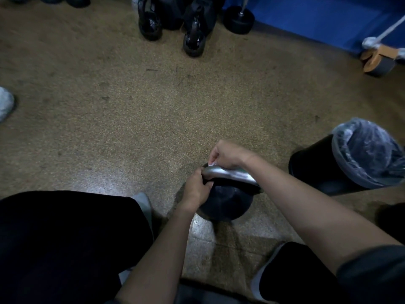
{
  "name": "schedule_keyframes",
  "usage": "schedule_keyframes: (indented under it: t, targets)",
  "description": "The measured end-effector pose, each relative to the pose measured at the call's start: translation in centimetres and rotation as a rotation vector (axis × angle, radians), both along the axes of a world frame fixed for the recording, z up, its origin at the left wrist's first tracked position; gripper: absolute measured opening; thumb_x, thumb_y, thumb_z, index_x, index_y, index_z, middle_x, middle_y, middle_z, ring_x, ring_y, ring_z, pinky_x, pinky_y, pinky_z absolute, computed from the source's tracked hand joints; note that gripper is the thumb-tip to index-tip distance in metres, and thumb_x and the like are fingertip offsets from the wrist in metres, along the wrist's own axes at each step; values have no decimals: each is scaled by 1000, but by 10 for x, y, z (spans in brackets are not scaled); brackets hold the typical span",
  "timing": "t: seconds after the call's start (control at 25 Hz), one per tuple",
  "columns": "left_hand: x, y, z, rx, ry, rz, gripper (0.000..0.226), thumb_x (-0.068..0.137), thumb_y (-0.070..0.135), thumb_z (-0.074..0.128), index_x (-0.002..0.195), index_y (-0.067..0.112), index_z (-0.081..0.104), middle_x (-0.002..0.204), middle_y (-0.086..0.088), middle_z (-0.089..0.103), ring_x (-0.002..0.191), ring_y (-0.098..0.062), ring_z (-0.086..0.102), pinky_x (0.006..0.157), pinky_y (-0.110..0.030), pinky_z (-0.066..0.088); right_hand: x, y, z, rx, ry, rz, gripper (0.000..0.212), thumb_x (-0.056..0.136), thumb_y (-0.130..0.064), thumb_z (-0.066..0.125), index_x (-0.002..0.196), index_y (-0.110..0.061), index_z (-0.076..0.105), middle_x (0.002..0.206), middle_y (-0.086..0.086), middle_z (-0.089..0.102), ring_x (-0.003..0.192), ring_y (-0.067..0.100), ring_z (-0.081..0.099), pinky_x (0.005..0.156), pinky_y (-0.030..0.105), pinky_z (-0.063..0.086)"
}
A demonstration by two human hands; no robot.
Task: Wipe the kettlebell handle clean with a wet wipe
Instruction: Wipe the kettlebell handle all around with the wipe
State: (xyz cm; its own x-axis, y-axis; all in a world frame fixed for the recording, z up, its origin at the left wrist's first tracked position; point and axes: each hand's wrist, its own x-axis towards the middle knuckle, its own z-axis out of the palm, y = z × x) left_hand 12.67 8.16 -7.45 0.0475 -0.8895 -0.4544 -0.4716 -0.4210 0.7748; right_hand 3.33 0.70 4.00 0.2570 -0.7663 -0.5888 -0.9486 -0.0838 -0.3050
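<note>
Handle (232,175) I grip: shiny smooth metal. Wipe (212,163): thin cloth. Bell body (225,200) blk, glossy. Bin liner (370,150) crinkly plastic.

Both bare forearms reach forward and down, the left hand (197,188) with its fingers curled around one end of the kettlebell handle (232,174), the right hand (228,154) bent at the wrist and pinching a wet wipe (212,164).

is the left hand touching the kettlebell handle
Touching. The head view shows the left hand gripping one end of the kettlebell handle, fingers curled round it.
</note>
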Motion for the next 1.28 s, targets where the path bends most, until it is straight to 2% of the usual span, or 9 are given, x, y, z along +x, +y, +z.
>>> schedule_keyframes:
  t: [0.12,0.32,0.56,0.68,0.8,0.92,1.04,1.12,1.28]
  targets:
    - [0,0,0,-2,-9,-7,39,84,16,64,121,15,53,117,-9,63,111,-27,58,93,-33,46,4,3,1,-36,5,43,13,79,-17,69,90,-17,75,106,2,70,101,18,62,95,30,48]
    - [0,0,-3,-5,2,0,40,82,15,65,120,14,53,117,-12,63,111,-29,59,96,-37,47,3,3,4,-75,53,66,8,79,-20,69,85,-17,74,100,5,70,98,21,63,84,24,45]
    - [0,-1,-4,-6,-5,-8,44,82,13,63,125,15,51,120,-12,62,113,-29,58,98,-37,46,0,8,3,-121,61,95,15,81,-17,62,91,-16,73,106,11,69,104,25,60,90,26,44]
    - [-1,-1,-7,1,10,0,43,82,13,63,123,16,52,118,-11,64,112,-28,59,97,-39,47,-1,15,9,-135,49,71,17,81,-18,62,94,-16,73,108,12,68,103,28,61,93,32,48]
    - [0,0,-9,-6,-7,-3,40,81,13,63,119,14,53,116,-11,65,110,-29,60,95,-37,47,3,25,15,-156,41,86,21,80,-26,64,97,-17,72,107,12,67,100,31,62,90,39,52]
    - [-1,-2,-11,-9,-18,-6,40,81,13,63,119,12,53,116,-13,64,110,-30,59,95,-37,46,2,24,20,-170,77,120,21,82,-26,63,99,-16,72,107,12,65,100,29,61,88,30,49]
    - [-2,-2,-13,3,-21,0,38,81,13,64,117,12,53,115,-13,64,109,-30,59,94,-39,47,9,30,16,-207,117,179,17,80,-30,65,75,-14,67,84,10,57,81,26,55,67,25,41]
    - [-1,-2,-13,2,-11,17,36,80,12,64,114,12,54,114,-12,65,109,-30,60,94,-39,48,10,36,10,-208,118,250,15,81,-22,62,70,-14,65,78,8,52,76,24,54,63,25,36]
    - [-1,-2,-14,4,-8,10,36,80,11,64,115,11,54,115,-14,65,109,-30,60,95,-39,47,4,31,5,-249,84,219,24,77,-26,64,56,-21,54,81,12,65,80,31,65,63,28,43]
